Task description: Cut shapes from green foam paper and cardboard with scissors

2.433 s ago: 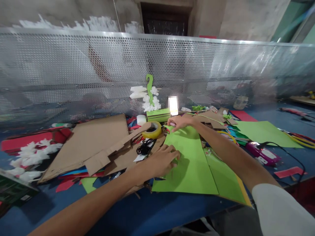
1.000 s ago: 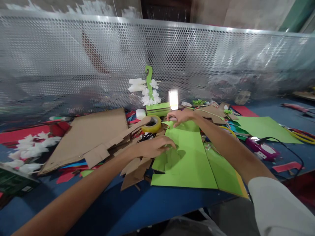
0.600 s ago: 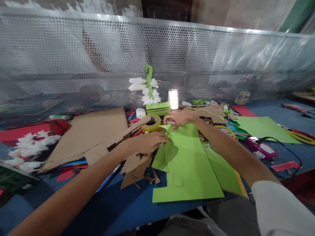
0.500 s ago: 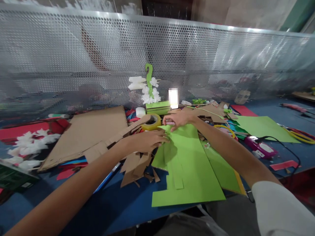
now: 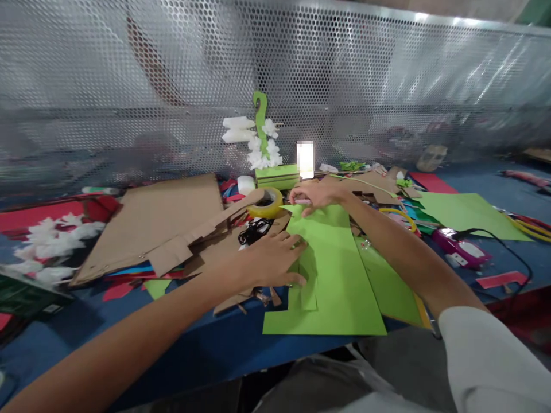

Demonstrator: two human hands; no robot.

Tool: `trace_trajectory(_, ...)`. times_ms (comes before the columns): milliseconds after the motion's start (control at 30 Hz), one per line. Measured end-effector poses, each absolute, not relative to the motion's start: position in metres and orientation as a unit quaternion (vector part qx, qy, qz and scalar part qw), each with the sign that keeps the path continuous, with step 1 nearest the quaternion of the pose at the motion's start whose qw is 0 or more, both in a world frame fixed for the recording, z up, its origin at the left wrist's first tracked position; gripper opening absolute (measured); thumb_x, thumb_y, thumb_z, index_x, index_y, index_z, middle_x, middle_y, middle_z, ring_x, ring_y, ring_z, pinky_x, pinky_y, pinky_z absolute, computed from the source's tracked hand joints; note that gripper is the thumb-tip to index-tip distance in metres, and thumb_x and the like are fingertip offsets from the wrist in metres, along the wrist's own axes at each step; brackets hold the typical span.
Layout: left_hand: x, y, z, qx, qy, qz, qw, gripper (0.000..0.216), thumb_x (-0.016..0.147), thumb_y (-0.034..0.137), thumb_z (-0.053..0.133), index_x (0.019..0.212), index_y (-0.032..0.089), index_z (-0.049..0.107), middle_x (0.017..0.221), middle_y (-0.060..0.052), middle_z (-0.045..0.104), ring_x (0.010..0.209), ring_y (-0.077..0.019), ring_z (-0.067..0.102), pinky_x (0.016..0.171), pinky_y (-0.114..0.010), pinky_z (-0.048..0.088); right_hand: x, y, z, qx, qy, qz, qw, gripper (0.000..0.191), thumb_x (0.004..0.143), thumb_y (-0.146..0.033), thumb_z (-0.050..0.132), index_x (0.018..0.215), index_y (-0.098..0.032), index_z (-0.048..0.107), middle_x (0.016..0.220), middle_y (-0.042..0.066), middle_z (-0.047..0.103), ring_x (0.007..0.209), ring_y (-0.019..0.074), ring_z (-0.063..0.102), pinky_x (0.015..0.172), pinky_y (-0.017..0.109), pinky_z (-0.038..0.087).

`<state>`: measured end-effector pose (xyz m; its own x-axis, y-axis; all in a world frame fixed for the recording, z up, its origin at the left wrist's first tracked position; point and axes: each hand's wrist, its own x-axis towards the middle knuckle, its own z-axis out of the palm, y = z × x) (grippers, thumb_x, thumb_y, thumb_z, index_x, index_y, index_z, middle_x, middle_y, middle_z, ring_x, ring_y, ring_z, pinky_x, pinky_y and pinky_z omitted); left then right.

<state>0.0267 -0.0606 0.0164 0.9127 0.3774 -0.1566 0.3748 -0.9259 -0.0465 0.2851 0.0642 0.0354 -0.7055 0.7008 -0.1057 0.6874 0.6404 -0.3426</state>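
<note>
At the near edge of the blue table [image 5: 202, 355], the green paper sheet [image 5: 344, 287] has slid back a little. Half a second ago its near corner hung further over the edge. Its cut flap [image 5: 307, 289], which then stood up under the palm, now lies almost flat.

The left hand [image 5: 275, 261] has come back toward the near side. It was raised over the cardboard scraps [image 5: 232, 303] and now rests on the sheet's left edge, fingers spread and relaxed, gripping nothing. The fingertips [image 5: 299, 246] touch the paper just beyond the flap. Its move has uncovered the black cord [image 5: 253, 230] just beyond the knuckles.

As I read it, the sheet is now pinned at two places and should stay put under the hands.

Farther off, the right hand [image 5: 316, 196] has barely shifted. It sits on the sheet's far edge with its fingers curled around a small pink object [image 5: 301, 201]; what that is I cannot tell. The sheet thus runs between the two hands, its body to the right of the left fingers and nearer than the right ones. The yellow tape roll [image 5: 266, 205] lies just left of the right hand.
</note>
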Motion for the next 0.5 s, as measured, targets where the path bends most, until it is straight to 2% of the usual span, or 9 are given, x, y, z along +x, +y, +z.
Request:
trace_trajectory(100,0.031,-0.068,0.016,-0.973,-0.214,0.082,0.009,0.090,0.098,0.075,0.049,0.160,0.010,0.045,0.159,-0.025,0.050,0.139,-0.0445,0.053,0.111,-0.055,0.044,0.285,0.065,0.034,-0.389,-0.904,0.179,0.018,0.051,0.080,-0.038,0.085,0.122,-0.022,0.061,0.122,0.011,0.063,0.095,0.0244,0.055,0.076,0.033,0.042)
trace_trajectory(267,0.032,-0.073,0.013,-0.972,-0.217,0.089,0.010,0.094,0.096,0.077,0.049,0.161,0.010,0.042,0.162,-0.026,0.045,0.142,-0.0450,0.050,0.114,-0.055,0.040,0.285,0.065,0.034,-0.379,-0.906,0.187,0.023,0.050,0.079,-0.036,0.085,0.121,-0.022,0.062,0.123,0.010,0.062,0.094,0.0231,0.055,0.075,0.031,0.041)
trace_trajectory(500,0.029,-0.070,0.005,-0.972,-0.220,0.083,-0.022,0.102,0.092,0.081,0.051,0.164,0.009,0.039,0.169,-0.028,0.035,0.148,-0.0491,0.042,0.117,-0.060,0.037,0.286,0.065,0.033,-0.369,-0.911,0.181,0.026,0.052,0.079,-0.044,0.084,0.120,-0.020,0.063,0.120,0.011,0.064,0.087,0.0215,0.054,0.073,0.031,0.040)
